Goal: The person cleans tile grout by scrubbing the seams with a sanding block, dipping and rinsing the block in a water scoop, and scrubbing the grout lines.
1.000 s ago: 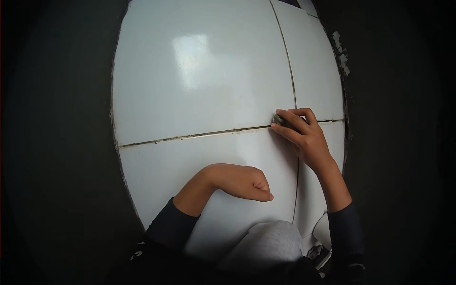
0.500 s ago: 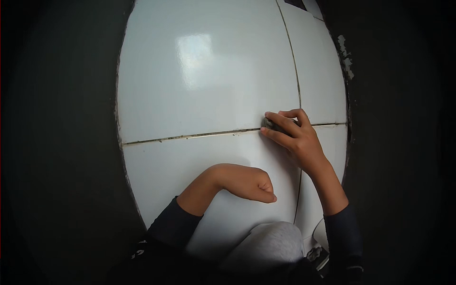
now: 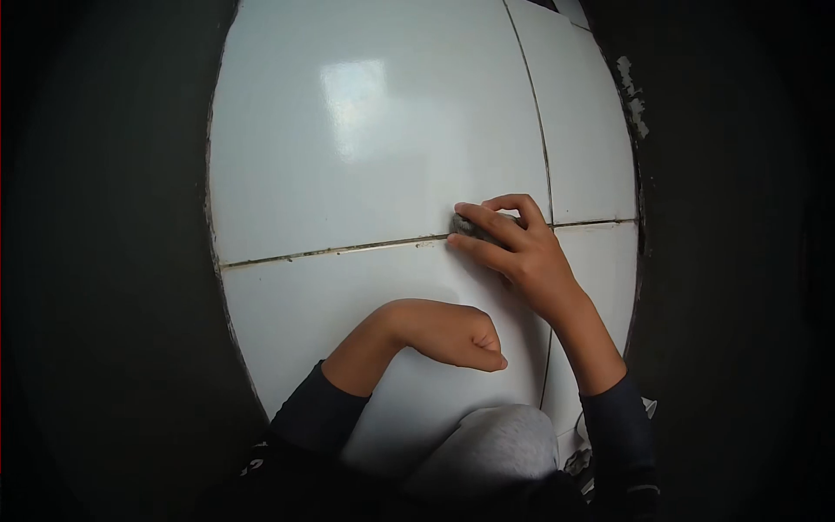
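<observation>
My right hand (image 3: 526,248) presses a small grey, rough-textured scrubber (image 3: 463,225) onto the dark grout line (image 3: 374,247) between white tiles. Its fingers curve over the scrubber from above and hide most of it; only the left end shows. My left hand (image 3: 461,335) is closed in a bent-wrist fist below and to the left of the right hand, over the nearer tile (image 3: 304,300). Nothing shows in that fist. Crumbs of dirt (image 3: 424,244) lie along the grout just left of the scrubber.
A second grout line (image 3: 537,113) runs away from me and meets the first near my right hand. Dark floor borders the tiles on both sides, with a flaky white patch (image 3: 637,113) at right. My grey-clad knee (image 3: 504,444) is close below. A white cup-like item (image 3: 584,426) is partly hidden by my right sleeve.
My right hand has slid left along the grout line with the scrubber. My left hand has stayed in place. More of the white item by my right sleeve shows.
</observation>
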Demonstrator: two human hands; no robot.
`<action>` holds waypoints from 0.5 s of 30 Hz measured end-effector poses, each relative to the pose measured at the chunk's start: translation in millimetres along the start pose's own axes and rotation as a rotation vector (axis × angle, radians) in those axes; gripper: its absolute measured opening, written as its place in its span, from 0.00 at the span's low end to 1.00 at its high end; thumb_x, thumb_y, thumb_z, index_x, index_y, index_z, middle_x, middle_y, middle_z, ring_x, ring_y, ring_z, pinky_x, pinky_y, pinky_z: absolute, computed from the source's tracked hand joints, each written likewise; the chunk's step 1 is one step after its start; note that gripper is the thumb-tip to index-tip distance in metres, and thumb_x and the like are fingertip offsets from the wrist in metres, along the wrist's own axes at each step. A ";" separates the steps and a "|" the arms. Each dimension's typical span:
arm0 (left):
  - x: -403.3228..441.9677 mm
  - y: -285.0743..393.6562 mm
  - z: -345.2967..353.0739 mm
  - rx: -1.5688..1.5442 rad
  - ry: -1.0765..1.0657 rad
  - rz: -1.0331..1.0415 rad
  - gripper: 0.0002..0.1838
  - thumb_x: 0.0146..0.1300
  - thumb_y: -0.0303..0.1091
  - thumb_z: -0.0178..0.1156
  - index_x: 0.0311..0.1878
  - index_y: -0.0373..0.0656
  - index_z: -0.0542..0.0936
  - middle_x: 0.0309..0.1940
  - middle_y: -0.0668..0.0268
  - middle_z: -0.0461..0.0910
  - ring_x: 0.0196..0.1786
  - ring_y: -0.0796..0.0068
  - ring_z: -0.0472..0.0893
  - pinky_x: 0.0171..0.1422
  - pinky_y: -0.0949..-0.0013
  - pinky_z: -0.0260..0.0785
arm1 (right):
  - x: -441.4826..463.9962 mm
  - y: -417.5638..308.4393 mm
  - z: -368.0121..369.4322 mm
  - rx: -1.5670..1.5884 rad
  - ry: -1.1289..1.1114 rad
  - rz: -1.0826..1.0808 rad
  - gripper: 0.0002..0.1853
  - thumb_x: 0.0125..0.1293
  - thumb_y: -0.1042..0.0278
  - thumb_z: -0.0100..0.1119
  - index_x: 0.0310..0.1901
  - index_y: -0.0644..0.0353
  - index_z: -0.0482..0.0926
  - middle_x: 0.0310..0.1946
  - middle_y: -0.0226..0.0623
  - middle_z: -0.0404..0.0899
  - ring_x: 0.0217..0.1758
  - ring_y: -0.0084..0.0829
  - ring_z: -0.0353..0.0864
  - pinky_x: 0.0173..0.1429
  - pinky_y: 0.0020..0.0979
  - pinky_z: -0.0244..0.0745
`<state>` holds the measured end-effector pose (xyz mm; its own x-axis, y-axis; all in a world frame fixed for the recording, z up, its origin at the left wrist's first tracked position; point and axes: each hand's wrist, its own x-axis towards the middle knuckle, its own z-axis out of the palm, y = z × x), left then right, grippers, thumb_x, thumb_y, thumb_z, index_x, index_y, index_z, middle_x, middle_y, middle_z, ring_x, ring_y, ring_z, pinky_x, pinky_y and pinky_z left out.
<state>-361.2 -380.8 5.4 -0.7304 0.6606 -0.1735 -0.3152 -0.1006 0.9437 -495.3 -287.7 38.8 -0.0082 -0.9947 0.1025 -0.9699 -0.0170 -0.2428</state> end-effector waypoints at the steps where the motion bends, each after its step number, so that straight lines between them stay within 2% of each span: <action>1: -0.7 -0.2 -0.1 0.010 0.010 0.010 0.26 0.71 0.39 0.50 0.16 0.43 0.54 0.12 0.75 0.49 0.19 0.81 0.48 0.24 0.68 0.48 | 9.7 -9.2 6.2 0.040 0.052 -0.055 0.16 0.51 0.76 0.61 0.44 0.49 0.82 0.55 0.24 0.77 0.55 0.39 0.72 0.43 0.29 0.83; 4: -1.3 -3.5 0.4 0.006 0.020 0.025 0.26 0.71 0.39 0.50 0.17 0.43 0.54 0.13 0.75 0.49 0.19 0.81 0.48 0.24 0.68 0.48 | 17.6 -13.5 15.2 0.105 0.056 -0.105 0.15 0.53 0.72 0.60 0.44 0.49 0.82 0.56 0.23 0.76 0.55 0.38 0.72 0.44 0.29 0.83; 6: -1.2 -4.8 1.9 -0.012 0.034 0.046 0.26 0.71 0.39 0.50 0.17 0.43 0.54 0.13 0.75 0.49 0.19 0.81 0.48 0.24 0.68 0.48 | 8.2 -6.3 2.7 0.089 -0.003 -0.050 0.21 0.47 0.79 0.62 0.45 0.46 0.84 0.57 0.25 0.77 0.56 0.39 0.72 0.49 0.32 0.82; 7: -1.2 -3.4 1.7 -0.010 0.027 0.028 0.26 0.71 0.39 0.50 0.17 0.43 0.54 0.13 0.75 0.49 0.19 0.81 0.48 0.24 0.68 0.48 | -0.8 3.6 -3.7 0.065 -0.007 -0.005 0.22 0.46 0.79 0.63 0.45 0.46 0.84 0.57 0.25 0.77 0.56 0.39 0.72 0.51 0.33 0.81; 8: -1.7 -2.2 0.3 -0.005 0.022 0.009 0.26 0.71 0.38 0.50 0.17 0.43 0.54 0.13 0.75 0.49 0.19 0.81 0.48 0.24 0.68 0.48 | -11.3 15.8 -6.9 0.006 -0.007 0.014 0.18 0.50 0.75 0.62 0.44 0.48 0.84 0.56 0.24 0.77 0.55 0.38 0.73 0.48 0.32 0.83; 10: -2.4 -1.1 -1.1 -0.006 0.011 0.003 0.26 0.71 0.38 0.50 0.17 0.43 0.54 0.13 0.75 0.49 0.19 0.81 0.48 0.24 0.68 0.48 | -20.9 24.2 -13.6 -0.076 -0.011 0.059 0.19 0.48 0.75 0.63 0.45 0.47 0.84 0.57 0.25 0.76 0.56 0.38 0.72 0.48 0.32 0.83; 12: 0.8 0.6 -1.0 0.004 -0.027 -0.003 0.26 0.71 0.38 0.50 0.17 0.43 0.55 0.13 0.75 0.49 0.19 0.81 0.48 0.24 0.68 0.48 | -18.1 17.6 -7.3 -0.018 0.006 0.070 0.23 0.45 0.81 0.64 0.45 0.49 0.84 0.58 0.27 0.77 0.56 0.40 0.71 0.51 0.33 0.80; 15: -0.7 -1.1 0.8 0.005 0.011 0.034 0.26 0.70 0.38 0.50 0.17 0.43 0.55 0.13 0.76 0.49 0.19 0.81 0.48 0.24 0.69 0.47 | 6.9 -15.5 9.8 0.090 0.029 0.035 0.20 0.50 0.79 0.61 0.46 0.49 0.82 0.58 0.26 0.76 0.58 0.40 0.70 0.51 0.32 0.81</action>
<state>-359.9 -380.5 4.7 -0.7472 0.6488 -0.1441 -0.2871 -0.1195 0.9504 -477.9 -295.3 33.8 -0.0498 -0.9915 0.1199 -0.9433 0.0072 -0.3318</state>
